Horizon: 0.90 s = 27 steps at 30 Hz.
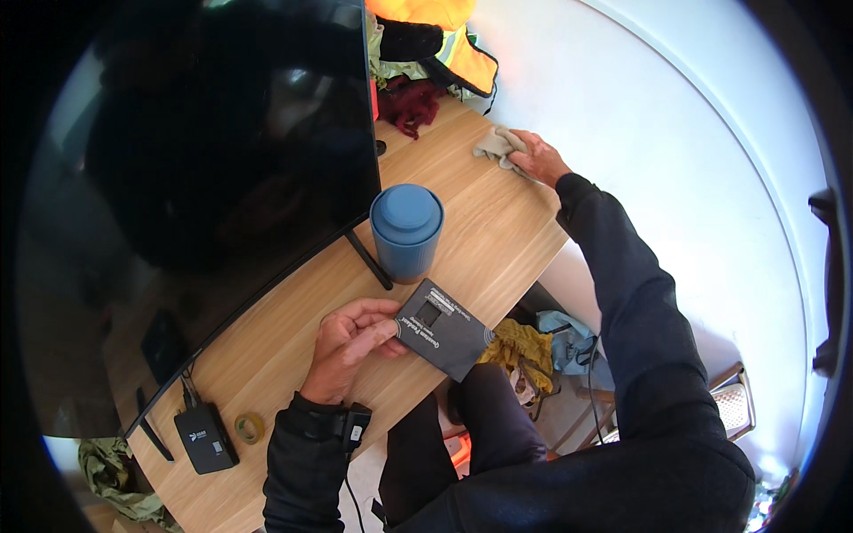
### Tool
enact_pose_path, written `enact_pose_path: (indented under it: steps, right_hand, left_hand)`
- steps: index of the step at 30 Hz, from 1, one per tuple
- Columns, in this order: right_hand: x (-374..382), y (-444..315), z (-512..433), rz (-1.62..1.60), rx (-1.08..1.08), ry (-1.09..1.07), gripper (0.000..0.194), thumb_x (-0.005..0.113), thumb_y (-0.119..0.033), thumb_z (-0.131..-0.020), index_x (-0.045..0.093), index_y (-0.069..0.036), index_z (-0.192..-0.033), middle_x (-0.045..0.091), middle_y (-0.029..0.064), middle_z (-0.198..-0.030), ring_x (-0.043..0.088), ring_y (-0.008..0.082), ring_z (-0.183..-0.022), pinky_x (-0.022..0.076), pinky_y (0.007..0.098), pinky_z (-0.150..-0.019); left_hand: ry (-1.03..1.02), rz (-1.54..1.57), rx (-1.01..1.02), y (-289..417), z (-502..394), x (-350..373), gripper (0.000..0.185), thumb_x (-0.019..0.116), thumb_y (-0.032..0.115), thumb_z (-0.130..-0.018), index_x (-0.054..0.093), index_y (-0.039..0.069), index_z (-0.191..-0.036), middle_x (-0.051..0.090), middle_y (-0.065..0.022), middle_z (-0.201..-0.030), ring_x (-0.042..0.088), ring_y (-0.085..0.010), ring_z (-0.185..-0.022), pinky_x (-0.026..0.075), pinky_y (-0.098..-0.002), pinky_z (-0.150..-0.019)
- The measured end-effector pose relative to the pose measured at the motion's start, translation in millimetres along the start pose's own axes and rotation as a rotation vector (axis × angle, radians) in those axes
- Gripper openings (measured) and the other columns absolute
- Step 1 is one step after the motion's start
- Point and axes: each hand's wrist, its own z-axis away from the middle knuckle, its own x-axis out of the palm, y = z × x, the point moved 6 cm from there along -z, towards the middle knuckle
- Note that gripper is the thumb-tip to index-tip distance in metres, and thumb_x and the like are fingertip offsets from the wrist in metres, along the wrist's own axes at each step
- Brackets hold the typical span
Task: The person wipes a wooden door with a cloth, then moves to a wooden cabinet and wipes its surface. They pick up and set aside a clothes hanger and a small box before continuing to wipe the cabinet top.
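Between the thumb and fingers of my left hand is a thin dark grey printed card or sleeve with a small square window, pinched at its left corner above the desk's front edge. My right hand reaches out to the far right part of the wooden desk. Its fingers grip a crumpled beige cloth that rests on the desktop near the wall. A blue lidded tumbler stands upright just beyond the card.
A large dark screen on thin legs fills the desk's left side. Near it lie a black box with cables and a tape roll. Orange safety clothing and dark red fabric are heaped at the back. A chair stands right.
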Motion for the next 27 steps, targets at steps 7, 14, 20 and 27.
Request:
enact_pose_path:
  steps: [7, 14, 20, 27]
  right_hand:
    - [9, -47, 44, -0.037, -0.104, -0.096, 0.069, 0.075, -0.037, -0.096, 0.053, -0.022, -0.16, 0.057, 0.0127, -0.16, 0.054, 0.0361, -0.147, 0.0474, 0.0486, -0.119]
    - [-11, -140, 120, -0.086, -0.38, -0.254, 0.063, 0.077, -0.049, -0.099, 0.062, -0.02, -0.152, 0.056, 0.0122, -0.159, 0.055, 0.0374, -0.144, 0.0478, 0.0523, -0.117]
    - [31, -154, 36, -0.009, -0.526, -0.208, 0.061, 0.073, -0.052, -0.1, 0.062, -0.02, -0.15, 0.062, 0.0116, -0.149, 0.06, 0.037, -0.137, 0.0533, 0.0516, -0.109]
    - [91, -171, -74, 0.139, -0.391, -0.208, 0.065, 0.066, -0.062, -0.099, 0.058, -0.031, -0.155, 0.061, 0.0098, -0.153, 0.056, 0.0309, -0.144, 0.0506, 0.0584, -0.111]
  left_hand:
    - [-0.016, 0.009, 0.006, -1, -2, 2, 0.036, 0.069, 0.011, -0.103, 0.068, -0.008, -0.133, 0.08, -0.0164, -0.112, 0.079, -0.0209, -0.09, 0.063, -0.0318, -0.084]
    - [-0.011, 0.004, 0.012, -2, -2, 0, 0.035, 0.069, 0.011, -0.103, 0.068, -0.007, -0.133, 0.08, -0.0154, -0.111, 0.078, -0.0202, -0.09, 0.063, -0.0313, -0.083]
    - [-0.01, 0.02, -0.02, -3, -1, 1, 0.035, 0.07, 0.01, -0.102, 0.068, -0.007, -0.133, 0.079, -0.0152, -0.111, 0.078, -0.0201, -0.091, 0.062, -0.0308, -0.084]
    - [-0.014, 0.035, -0.034, -2, 1, -1, 0.036, 0.07, 0.009, -0.103, 0.067, -0.007, -0.134, 0.079, -0.0157, -0.113, 0.078, -0.0207, -0.092, 0.062, -0.0311, -0.085]
